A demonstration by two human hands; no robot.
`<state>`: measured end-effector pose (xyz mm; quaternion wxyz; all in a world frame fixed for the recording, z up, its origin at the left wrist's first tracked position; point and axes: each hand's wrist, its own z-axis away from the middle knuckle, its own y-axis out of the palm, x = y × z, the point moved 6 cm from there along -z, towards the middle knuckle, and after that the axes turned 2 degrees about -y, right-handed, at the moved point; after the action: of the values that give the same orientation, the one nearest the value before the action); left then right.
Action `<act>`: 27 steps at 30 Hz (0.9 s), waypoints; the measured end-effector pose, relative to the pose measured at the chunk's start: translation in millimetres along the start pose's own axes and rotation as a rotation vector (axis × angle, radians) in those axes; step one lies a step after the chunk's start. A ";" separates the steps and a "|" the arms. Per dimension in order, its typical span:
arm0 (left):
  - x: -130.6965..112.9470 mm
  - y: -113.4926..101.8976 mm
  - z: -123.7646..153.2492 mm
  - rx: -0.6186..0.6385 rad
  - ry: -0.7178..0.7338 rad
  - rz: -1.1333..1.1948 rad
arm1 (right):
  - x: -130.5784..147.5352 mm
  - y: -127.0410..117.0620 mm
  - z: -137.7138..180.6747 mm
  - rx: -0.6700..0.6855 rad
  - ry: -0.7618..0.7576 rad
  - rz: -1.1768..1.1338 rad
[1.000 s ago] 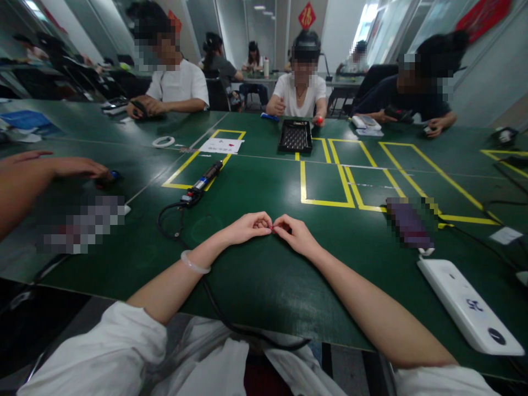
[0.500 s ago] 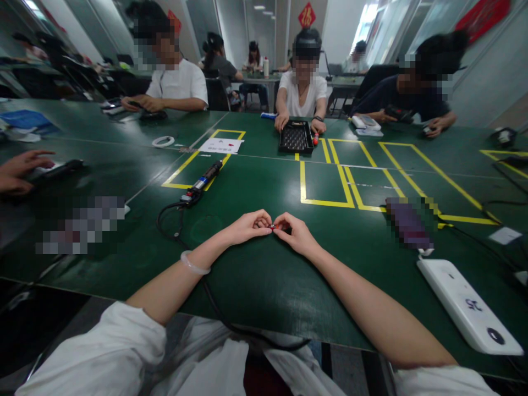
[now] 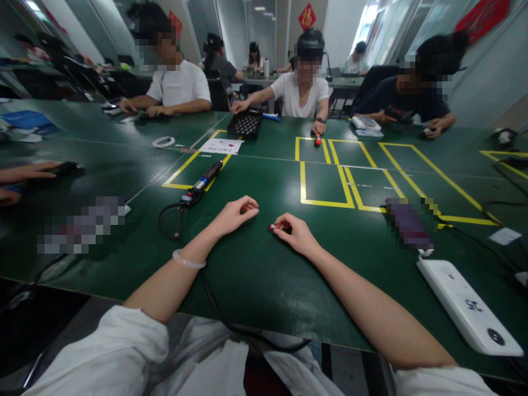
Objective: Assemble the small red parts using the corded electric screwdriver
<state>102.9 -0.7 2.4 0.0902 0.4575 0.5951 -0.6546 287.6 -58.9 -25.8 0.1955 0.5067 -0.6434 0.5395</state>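
Between the fingertips of my right hand is a small red and orange piece, too small to name further; my fingers are pinched on it just above the green table. My left hand hovers to the left and slightly farther out, fingers loosely curved with a gap at the thumb, holding nothing. Beyond it lies a dark cylindrical tool with a blue band, resembling an electric screwdriver, its black cable curling toward me.
Across the table a co-worker's hand touches a black compartment tray; the other holds a red item. A printed sheet lies among yellow tape outlines. To the right are a phone and white power bank. Other people sit around.
My left hand has come off the small red piece and drawn up and left; my right hand keeps it. Across the table, the co-worker's black tray has shifted left.
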 end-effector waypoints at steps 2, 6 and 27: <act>17.0 -30.5 -0.2 -0.178 -0.047 -0.227 | -0.2 -0.1 -0.2 -0.006 0.006 -0.013; 68.4 -88.7 12.5 -0.401 -0.327 -0.654 | -1.2 1.1 -0.2 -0.002 0.006 -0.026; 90.8 -87.9 15.3 -0.258 -0.490 -0.777 | -0.8 1.4 0.0 -0.001 0.000 0.037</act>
<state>-14.1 49.1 -2.5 0.0327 0.0184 0.7597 -0.6492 286.7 -58.7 -27.1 0.1858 0.4946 -0.6530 0.5427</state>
